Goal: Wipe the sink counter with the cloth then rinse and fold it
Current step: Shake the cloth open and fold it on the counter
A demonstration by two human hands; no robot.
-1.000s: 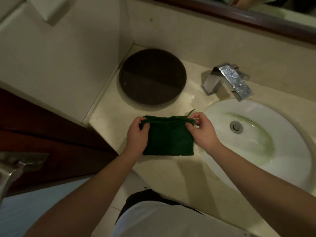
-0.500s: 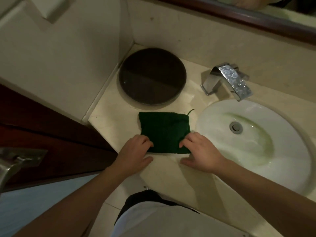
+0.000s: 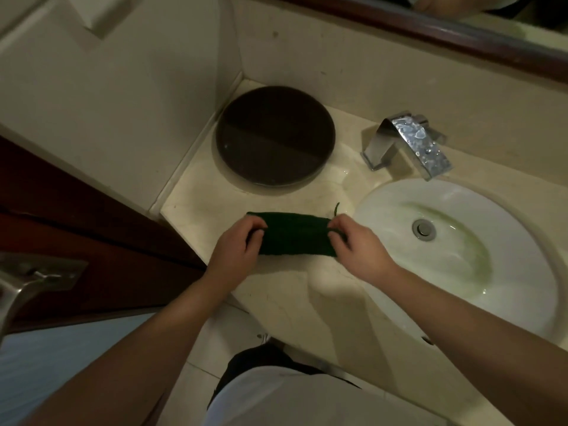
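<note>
A dark green cloth [image 3: 293,233] lies folded on the beige sink counter [image 3: 196,204], just left of the white oval basin [image 3: 461,250]. My left hand [image 3: 236,245] pinches the cloth's near left corner and holds it raised over the cloth. My right hand [image 3: 356,244] pinches the near right corner the same way. The lifted near edge is partly turned toward the far edge. A loose green thread sticks out at the cloth's far right corner.
A round dark brown lid or plate [image 3: 275,135] sits at the back left corner of the counter. A wet chrome tap [image 3: 412,142] stands behind the basin. A dark wooden door [image 3: 76,229] with a metal handle [image 3: 18,287] is at left.
Both hands slid from the cloth's far edge to its near corners, took hold of them and lifted the near edge toward the far side, so the cloth looks narrower.
</note>
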